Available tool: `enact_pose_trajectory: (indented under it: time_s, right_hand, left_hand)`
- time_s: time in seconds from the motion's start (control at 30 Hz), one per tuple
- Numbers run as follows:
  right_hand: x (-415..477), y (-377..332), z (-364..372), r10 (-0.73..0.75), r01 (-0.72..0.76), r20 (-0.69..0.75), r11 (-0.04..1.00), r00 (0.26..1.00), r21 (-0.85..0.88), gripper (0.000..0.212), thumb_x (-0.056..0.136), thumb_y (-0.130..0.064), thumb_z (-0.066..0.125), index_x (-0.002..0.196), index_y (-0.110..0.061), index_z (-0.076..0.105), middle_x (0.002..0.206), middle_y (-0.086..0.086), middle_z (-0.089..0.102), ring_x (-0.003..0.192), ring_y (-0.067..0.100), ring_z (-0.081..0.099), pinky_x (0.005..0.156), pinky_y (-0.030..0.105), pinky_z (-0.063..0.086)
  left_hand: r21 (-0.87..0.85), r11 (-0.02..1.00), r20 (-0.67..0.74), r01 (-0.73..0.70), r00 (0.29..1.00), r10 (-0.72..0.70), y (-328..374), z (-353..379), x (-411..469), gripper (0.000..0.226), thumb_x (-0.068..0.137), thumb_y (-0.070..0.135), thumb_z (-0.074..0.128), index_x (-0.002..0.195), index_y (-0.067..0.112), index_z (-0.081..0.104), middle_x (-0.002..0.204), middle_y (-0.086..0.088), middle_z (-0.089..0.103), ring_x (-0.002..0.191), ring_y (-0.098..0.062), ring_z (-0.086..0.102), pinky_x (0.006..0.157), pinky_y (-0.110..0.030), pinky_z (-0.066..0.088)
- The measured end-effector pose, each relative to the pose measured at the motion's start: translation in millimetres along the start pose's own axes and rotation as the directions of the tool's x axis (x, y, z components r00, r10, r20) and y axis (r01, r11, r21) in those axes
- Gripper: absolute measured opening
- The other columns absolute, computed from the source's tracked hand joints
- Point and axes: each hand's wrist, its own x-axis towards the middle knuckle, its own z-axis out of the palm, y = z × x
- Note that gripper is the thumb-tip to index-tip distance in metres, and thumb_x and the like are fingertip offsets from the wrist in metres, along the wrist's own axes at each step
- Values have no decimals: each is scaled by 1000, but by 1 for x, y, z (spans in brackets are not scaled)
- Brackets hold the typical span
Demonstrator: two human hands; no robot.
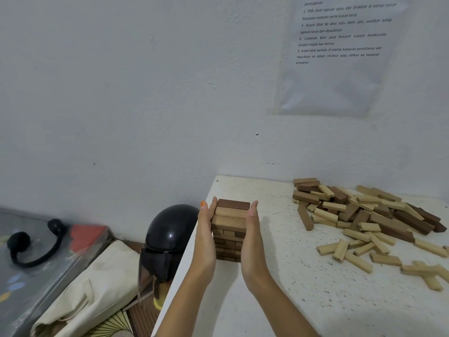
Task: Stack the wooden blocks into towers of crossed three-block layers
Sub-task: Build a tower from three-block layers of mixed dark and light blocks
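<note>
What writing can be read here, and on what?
Wall sheet:
"penindanan"
"2 Pilih blok lapisan asas dan letakkan di" (end blurred)
"kawasan sasaran serta susun lurus"
"3 Susun blok ke atas satu demi satu pastikan setiap"
"lapisan lurus dan dipadatkan"
"4 Laraskan blok yang tersasar supaya keseluruhan"
"struktur tegak dan kemas"
"5 Ambil blok berbaki di sekitar kawasan penindanan dan"
"masukkan ke dalam struktur atau alihkan ke kawasan"
"simpanan"
Elsewhere nothing legible.

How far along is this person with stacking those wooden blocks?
Done: one tower of several crossed layers stands near the table's left edge, and its top layer shows three blocks. In hand: the left hand and right hand press flat against its sides, apparently squaring it. Left: a big pile of loose blocks lies to the right, so most of the job probably remains.
</note>
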Motion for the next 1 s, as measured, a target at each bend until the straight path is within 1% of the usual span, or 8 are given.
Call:
enact_pose_trajectory:
  time_s: [0.07, 0.17, 0.4, 0.57, 0.63, 0.77, 0.87, 1.0]
  right_hand:
    - [1, 1, 1, 5, -5, -6, 1000, 1000, 7, 102, 60, -100, 31, 147, -46, 28, 155, -9, 31, 143, 15, 31, 114, 48, 33]
    - [2, 3, 2, 5, -5, -15, 1000, 1000, 18, 99, 62, -99, 32, 146, -46, 29, 155, -10, 33, 142, 15, 32, 113, 48, 34]
    - [2, 2, 0, 25, -24, -30, 999, 999, 31, 95, 66, -97, 31, 146, -46, 31, 154, -11, 34, 142, 13, 32, 115, 48, 30]
    - [1, 3, 5, 26, -24, -34, 997, 999, 73, 90, 67, -95, 35, 144, -50, 30, 154, -12, 33, 141, 16, 34, 112, 49, 35]
    - [1, 4, 6, 22, -19, -35, 996, 999, 82, 90, 67, -95, 36, 144, -51, 30, 154, -12, 32, 141, 16, 34, 112, 48, 35]
    - [2, 5, 5, 23, -21, -23, 996, 999, 85, 87, 68, -94, 35, 144, -51, 30, 155, -13, 31, 142, 15, 31, 113, 49, 33]
    - [-1, -1, 4, 54, -52, -22, 997, 998, 63, 91, 67, -95, 34, 145, -49, 30, 155, -11, 32, 141, 15, 33, 112, 49, 34]
    - [-10, -26, -3, 23, -22, -34, 999, 999, 25, 85, 77, -89, 29, 149, -43, 26, 156, -18, 23, 143, 4, 23, 118, 38, 23]
  left_hand:
    - [-13, 1000, -5, 15, 1000, -15, 1, 2, -1, 42, 96, 57, 26, 112, 38, 61, 116, 2, 68, 98, -3, 63, 70, -16, 44]
    - [-16, 1000, -15, 15, 1000, -15, 1, 3, -1, 41, 97, 56, 28, 103, 39, 64, 109, 3, 71, 97, -5, 65, 71, -19, 45]
    - [-41, 999, -35, 15, 999, -17, 2, 1, -3, 45, 96, 57, 27, 121, 40, 60, 121, 5, 67, 113, -8, 59, 83, -23, 44]
    - [-61, 998, -3, 3, 1000, -3, 6, 7, -10, 40, 84, 60, 39, 98, 36, 69, 101, 4, 74, 90, -3, 69, 74, -23, 46]
    - [-74, 997, -4, -5, 1000, 5, 7, 7, -12, 43, 79, 61, 42, 100, 35, 69, 101, 4, 74, 89, -3, 69, 74, -24, 46]
    - [-67, 998, -8, -19, 1000, 19, 6, 8, -11, 39, 93, 55, 34, 107, 37, 65, 108, 4, 72, 97, -5, 66, 75, -22, 46]
    - [-43, 999, -5, -16, 1000, 16, 5, 5, -10, 45, 85, 61, 36, 114, 38, 62, 114, 5, 69, 105, -6, 62, 78, -22, 44]
    - [-3, 997, -7, -79, 997, 79, 6, -4, -6, 42, 99, 53, 24, 129, 42, 49, 130, 25, 50, 126, 1, 44, 102, -18, 31]
